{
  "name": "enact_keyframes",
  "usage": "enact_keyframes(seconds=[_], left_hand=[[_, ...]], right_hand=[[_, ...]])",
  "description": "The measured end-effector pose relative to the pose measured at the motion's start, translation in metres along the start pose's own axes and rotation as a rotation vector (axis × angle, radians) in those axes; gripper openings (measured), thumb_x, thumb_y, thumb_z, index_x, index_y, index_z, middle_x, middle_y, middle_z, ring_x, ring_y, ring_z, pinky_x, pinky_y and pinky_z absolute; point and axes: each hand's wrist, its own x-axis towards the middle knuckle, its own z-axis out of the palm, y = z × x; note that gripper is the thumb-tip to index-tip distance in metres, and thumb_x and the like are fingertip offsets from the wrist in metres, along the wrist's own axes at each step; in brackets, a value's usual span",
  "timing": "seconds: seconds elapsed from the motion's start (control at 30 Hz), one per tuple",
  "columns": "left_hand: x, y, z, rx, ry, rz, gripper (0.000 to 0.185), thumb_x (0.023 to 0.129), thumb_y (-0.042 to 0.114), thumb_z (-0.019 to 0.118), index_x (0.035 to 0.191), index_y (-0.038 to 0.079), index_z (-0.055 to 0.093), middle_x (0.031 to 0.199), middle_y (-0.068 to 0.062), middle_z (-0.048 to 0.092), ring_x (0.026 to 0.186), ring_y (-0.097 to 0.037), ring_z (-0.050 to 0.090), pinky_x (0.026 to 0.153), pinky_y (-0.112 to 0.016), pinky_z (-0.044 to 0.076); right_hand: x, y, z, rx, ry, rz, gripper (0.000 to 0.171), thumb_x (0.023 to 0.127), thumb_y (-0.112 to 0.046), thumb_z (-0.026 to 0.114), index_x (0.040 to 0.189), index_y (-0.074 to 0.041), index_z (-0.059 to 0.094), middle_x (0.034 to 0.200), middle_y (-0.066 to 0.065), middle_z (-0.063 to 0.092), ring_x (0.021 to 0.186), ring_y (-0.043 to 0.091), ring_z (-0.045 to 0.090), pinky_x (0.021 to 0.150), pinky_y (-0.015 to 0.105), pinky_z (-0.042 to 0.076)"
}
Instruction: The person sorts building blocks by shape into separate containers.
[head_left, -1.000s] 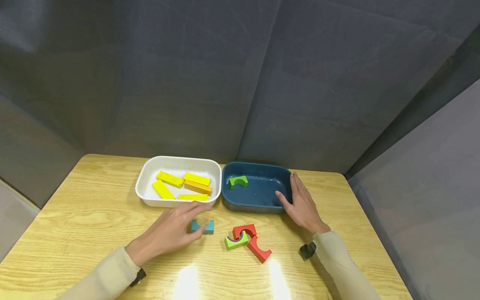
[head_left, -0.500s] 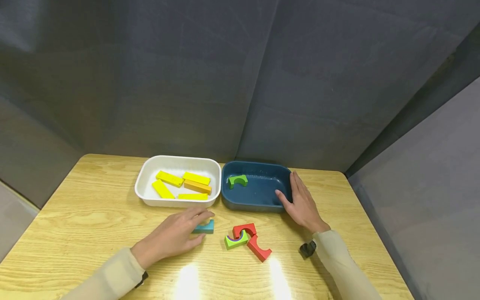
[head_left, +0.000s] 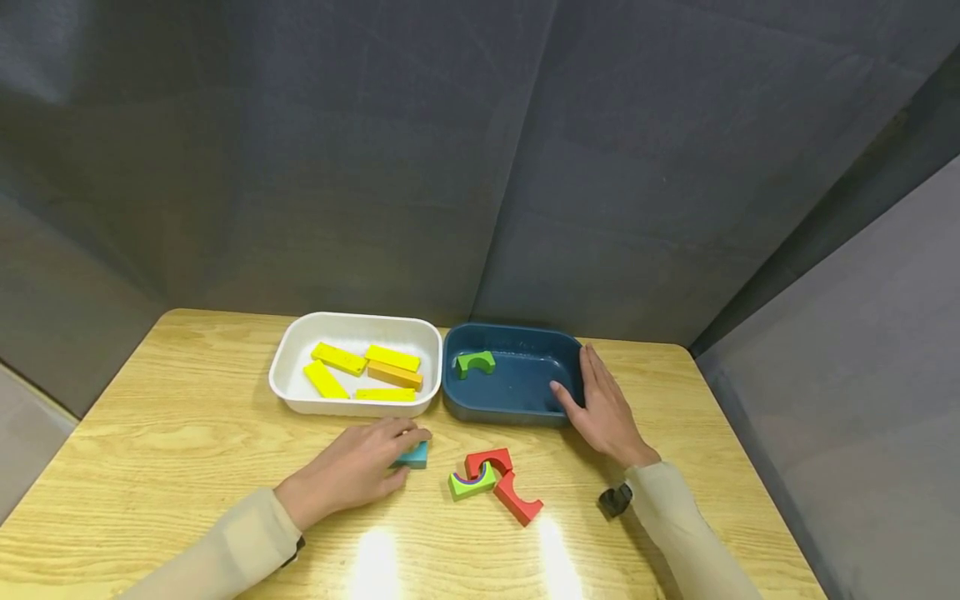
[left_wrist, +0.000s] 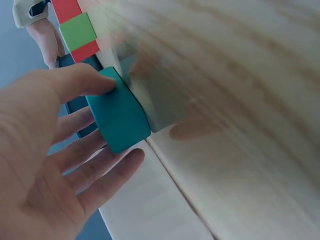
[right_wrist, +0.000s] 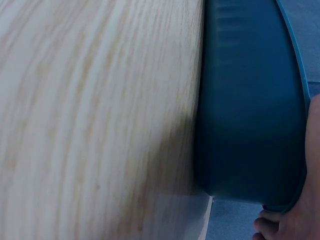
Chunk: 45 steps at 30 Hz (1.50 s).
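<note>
A teal arch-shaped toy block (head_left: 414,455) sits on the table in front of the white bin. My left hand (head_left: 354,468) pinches it, thumb on the near side and fingers behind. The left wrist view shows the thumb pressed to the block's face (left_wrist: 120,112). My right hand (head_left: 609,410) grips the near right corner of the dark blue bin (head_left: 510,414), its thumb over the front rim and its fingers along the outside of the end wall. A green arch block (head_left: 476,362) lies inside that bin.
Two red arch blocks (head_left: 517,500) and a lime-green arch block (head_left: 472,483) lie together on the wooden table (head_left: 187,433), right of the teal one. The white bin (head_left: 318,407) holds several yellow and orange bars. A dark curtain (head_left: 360,167) hangs behind.
My left hand has come down and closed thumb and fingers on the teal block, now covering more of it. The right hand stays at the dark blue bin.
</note>
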Motion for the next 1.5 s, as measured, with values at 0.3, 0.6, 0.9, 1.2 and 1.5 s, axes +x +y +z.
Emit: enact_keyframes(seconds=[0.3, 0.6, 0.9, 1.2, 1.5], left_hand=[[0.001, 0.000, -0.002, 0.018, 0.004, 0.023, 0.049, 0.092, 0.017, 0.084, 0.138, 0.010, 0.069, 0.126, -0.009, 0.071, 0.109, -0.022, 0.072, 0.087, -0.039, 0.064], [0.002, 0.001, -0.002, 0.027, 0.004, 0.022, 0.048, 0.091, 0.016, 0.084, 0.137, 0.010, 0.069, 0.122, -0.009, 0.072, 0.103, -0.020, 0.072, 0.085, -0.037, 0.064], [0.000, 0.001, -0.005, 0.020, 0.020, 0.021, 0.049, 0.091, 0.016, 0.084, 0.137, 0.010, 0.069, 0.123, -0.010, 0.072, 0.104, -0.022, 0.074, 0.083, -0.039, 0.065], [0.001, 0.001, -0.013, -0.001, 0.078, 0.043, 0.052, 0.089, 0.014, 0.085, 0.138, 0.011, 0.068, 0.128, -0.012, 0.071, 0.100, -0.023, 0.075, 0.082, -0.040, 0.066], [0.008, 0.006, -0.029, -0.013, 0.081, 0.031, 0.054, 0.090, 0.016, 0.086, 0.141, 0.011, 0.068, 0.130, -0.010, 0.072, 0.105, -0.024, 0.075, 0.089, -0.041, 0.065]], right_hand=[[0.000, -0.003, -0.004, 0.013, -0.006, 0.001, 0.094, 0.110, -0.060, 0.047, 0.171, 0.000, 0.008, 0.180, 0.019, 0.004, 0.165, 0.043, 0.010, 0.131, 0.063, 0.013], [0.000, -0.003, -0.003, 0.002, 0.001, 0.003, 0.094, 0.110, -0.060, 0.046, 0.171, 0.001, 0.010, 0.179, 0.020, 0.006, 0.163, 0.045, 0.014, 0.130, 0.064, 0.016], [0.000, -0.003, -0.002, 0.009, 0.006, 0.000, 0.094, 0.110, -0.061, 0.046, 0.171, 0.001, 0.010, 0.180, 0.020, 0.006, 0.163, 0.046, 0.015, 0.130, 0.065, 0.016], [0.000, -0.001, -0.001, 0.004, -0.006, -0.002, 0.096, 0.109, -0.063, 0.046, 0.171, 0.001, 0.009, 0.180, 0.018, 0.004, 0.163, 0.045, 0.015, 0.130, 0.065, 0.018], [-0.001, -0.001, 0.000, 0.005, -0.004, -0.001, 0.096, 0.109, -0.063, 0.045, 0.171, 0.001, 0.010, 0.179, 0.021, 0.007, 0.163, 0.046, 0.015, 0.130, 0.066, 0.017]])
